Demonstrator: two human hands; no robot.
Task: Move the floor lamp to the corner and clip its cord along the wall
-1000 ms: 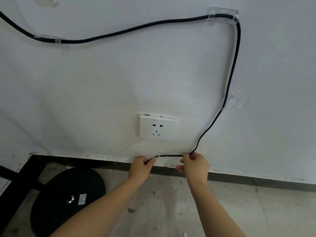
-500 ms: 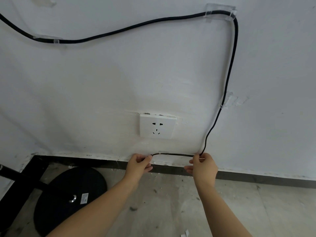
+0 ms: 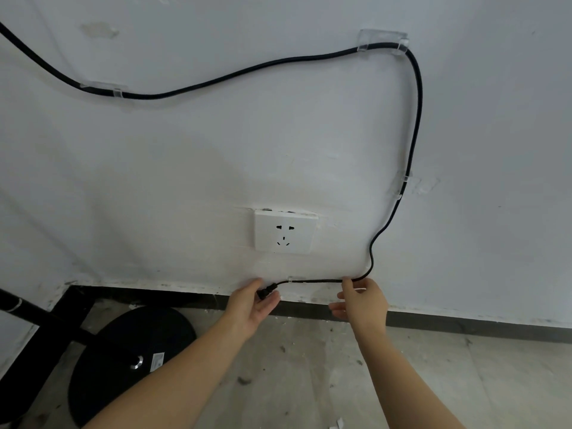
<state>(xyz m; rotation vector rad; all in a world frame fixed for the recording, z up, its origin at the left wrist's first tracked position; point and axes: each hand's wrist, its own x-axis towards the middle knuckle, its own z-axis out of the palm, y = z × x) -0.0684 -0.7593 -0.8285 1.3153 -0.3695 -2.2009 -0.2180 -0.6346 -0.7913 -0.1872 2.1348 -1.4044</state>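
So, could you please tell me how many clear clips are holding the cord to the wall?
4. One upper left, one at the top right bend, one midway down the right run, and one low beneath the outlet. More may sit out of frame.

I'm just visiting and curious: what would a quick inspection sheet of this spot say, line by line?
Surface: white wall, scuffed; stained concrete floor.
Job's things: black cord runs through clear clips; lamp base on the floor.
Clutter: white scraps on the floor.
Grippers: left hand holds the plug; right hand pinches the cord.
Cables: plug not in the socket.
Surroundings: dark skirting; black frame at left.
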